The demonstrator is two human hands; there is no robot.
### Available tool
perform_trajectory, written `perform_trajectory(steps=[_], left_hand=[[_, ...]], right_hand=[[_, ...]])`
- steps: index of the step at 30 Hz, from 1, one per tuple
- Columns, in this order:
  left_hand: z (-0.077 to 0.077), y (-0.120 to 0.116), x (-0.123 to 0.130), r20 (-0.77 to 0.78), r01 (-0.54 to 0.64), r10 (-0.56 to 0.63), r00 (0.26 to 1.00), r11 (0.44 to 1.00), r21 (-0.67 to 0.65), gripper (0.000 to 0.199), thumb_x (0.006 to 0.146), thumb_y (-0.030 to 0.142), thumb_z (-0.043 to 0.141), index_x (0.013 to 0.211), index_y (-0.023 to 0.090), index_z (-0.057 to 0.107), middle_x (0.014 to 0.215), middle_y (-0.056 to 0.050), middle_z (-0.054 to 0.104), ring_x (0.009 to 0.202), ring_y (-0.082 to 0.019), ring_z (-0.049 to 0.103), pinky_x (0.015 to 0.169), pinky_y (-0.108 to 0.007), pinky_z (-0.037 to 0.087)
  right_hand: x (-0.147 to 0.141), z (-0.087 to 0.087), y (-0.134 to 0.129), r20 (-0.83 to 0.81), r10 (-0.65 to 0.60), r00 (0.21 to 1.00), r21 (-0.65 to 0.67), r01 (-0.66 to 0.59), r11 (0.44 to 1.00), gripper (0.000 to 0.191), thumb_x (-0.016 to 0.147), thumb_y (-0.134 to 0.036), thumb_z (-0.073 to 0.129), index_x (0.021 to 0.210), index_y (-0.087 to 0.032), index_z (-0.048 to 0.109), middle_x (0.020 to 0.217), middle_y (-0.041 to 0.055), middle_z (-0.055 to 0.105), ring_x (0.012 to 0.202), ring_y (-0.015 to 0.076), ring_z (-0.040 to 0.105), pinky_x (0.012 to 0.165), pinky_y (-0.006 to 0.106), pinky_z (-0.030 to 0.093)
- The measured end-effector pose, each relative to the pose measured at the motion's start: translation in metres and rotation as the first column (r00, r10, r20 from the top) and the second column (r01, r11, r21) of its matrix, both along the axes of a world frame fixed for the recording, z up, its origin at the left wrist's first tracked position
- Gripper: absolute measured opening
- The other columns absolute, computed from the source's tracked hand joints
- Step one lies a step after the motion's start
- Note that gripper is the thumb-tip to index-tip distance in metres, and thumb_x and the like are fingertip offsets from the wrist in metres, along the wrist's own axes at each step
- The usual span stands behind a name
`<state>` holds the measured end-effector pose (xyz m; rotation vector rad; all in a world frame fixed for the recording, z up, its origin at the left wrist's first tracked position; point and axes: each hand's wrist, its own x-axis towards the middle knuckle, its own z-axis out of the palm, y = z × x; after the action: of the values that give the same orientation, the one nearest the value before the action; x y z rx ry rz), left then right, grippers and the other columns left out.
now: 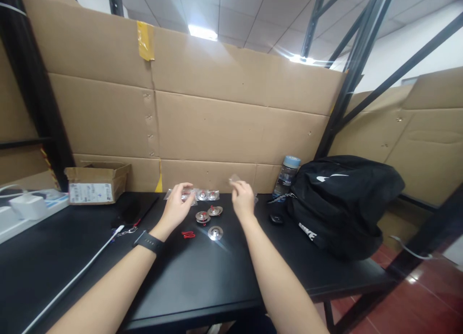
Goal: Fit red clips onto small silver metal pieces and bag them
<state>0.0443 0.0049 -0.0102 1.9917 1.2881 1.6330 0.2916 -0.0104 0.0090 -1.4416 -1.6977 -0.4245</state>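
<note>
Silver metal disc (pixel 215 233), glossy, looped red cord (pixel 188 234), left fingers (pixel 185 185) curved apart, right fingers (pixel 238 185) pinching clear plastic (pixel 235 178)

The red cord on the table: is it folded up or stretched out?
Folded up: the red cord lies in short loops on the black table.

In front of me, a creased brown cardboard partition (pixel 206 117) rises behind my black desk (pixel 188 286). On my right, a black Nike backpack (pixel 340 204) slumps beside a blue-capped water bottle (pixel 285 177). On my left, a small cardboard box (pixel 96 184) stands near a white power strip (pixel 36 217); a white cable (pixel 85 266) trails towards me.
</note>
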Motion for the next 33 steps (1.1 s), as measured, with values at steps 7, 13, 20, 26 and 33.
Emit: perform_trajectory(steps=[7,13,20,26,33], left_hand=[[0.004,-0.008,0.005,-0.249,-0.018,0.032,0.968,0.998,0.057,0.02,0.084,0.022,0.055,0.102,0.022,0.064,0.108,-0.006,0.062,0.098,-0.024,0.063,0.093,-0.039,0.05],[0.003,-0.008,0.005,-0.279,-0.006,0.017,0.96,0.999,0.037,0.021,0.084,0.019,0.053,0.102,0.022,0.063,0.109,-0.005,0.062,0.099,-0.024,0.063,0.095,-0.039,0.048],[0.003,-0.008,0.005,-0.287,0.019,-0.009,0.958,0.999,0.033,0.021,0.084,0.019,0.053,0.102,0.023,0.063,0.107,-0.004,0.061,0.092,-0.021,0.064,0.089,-0.037,0.05],[0.004,-0.009,0.003,-0.29,0.041,-0.029,0.956,0.999,0.035,0.02,0.084,0.02,0.052,0.101,0.022,0.062,0.107,-0.005,0.062,0.092,-0.021,0.065,0.092,-0.037,0.049],[-0.006,0.006,-0.007,-0.364,-0.016,0.028,0.931,0.999,0.036,0.022,0.083,0.018,0.052,0.101,0.023,0.064,0.106,-0.005,0.063,0.097,-0.022,0.063,0.093,-0.036,0.049]], right_hand=[[0.056,-0.006,0.009,0.057,-0.304,0.951,-0.319,0.306,0.897,0.034,0.093,-0.019,0.045,0.109,-0.023,0.073,0.117,0.01,0.069,0.111,0.0265,0.054,0.091,0.038,0.035],[0.037,-0.022,0.016,0.126,-0.281,0.951,-0.545,0.303,0.782,0.036,0.093,-0.042,0.046,0.095,-0.02,0.075,0.11,0.015,0.07,0.109,0.0311,0.057,0.094,0.047,0.033],[0.031,-0.033,0.02,0.181,-0.252,0.951,-0.601,0.309,0.737,0.039,0.091,-0.044,0.048,0.108,-0.017,0.071,0.128,0.018,0.059,0.122,0.0337,0.05,0.101,0.053,0.029],[0.041,-0.033,0.022,0.125,-0.237,0.963,-0.641,0.261,0.722,0.035,0.095,-0.029,0.038,0.111,-0.019,0.067,0.132,0.0139,0.059,0.122,0.0274,0.053,0.108,0.054,0.026],[0.049,-0.037,0.031,0.117,-0.235,0.965,-0.652,0.253,0.715,0.032,0.093,-0.025,0.04,0.112,-0.02,0.065,0.131,0.0136,0.061,0.122,0.0279,0.053,0.107,0.057,0.025]])
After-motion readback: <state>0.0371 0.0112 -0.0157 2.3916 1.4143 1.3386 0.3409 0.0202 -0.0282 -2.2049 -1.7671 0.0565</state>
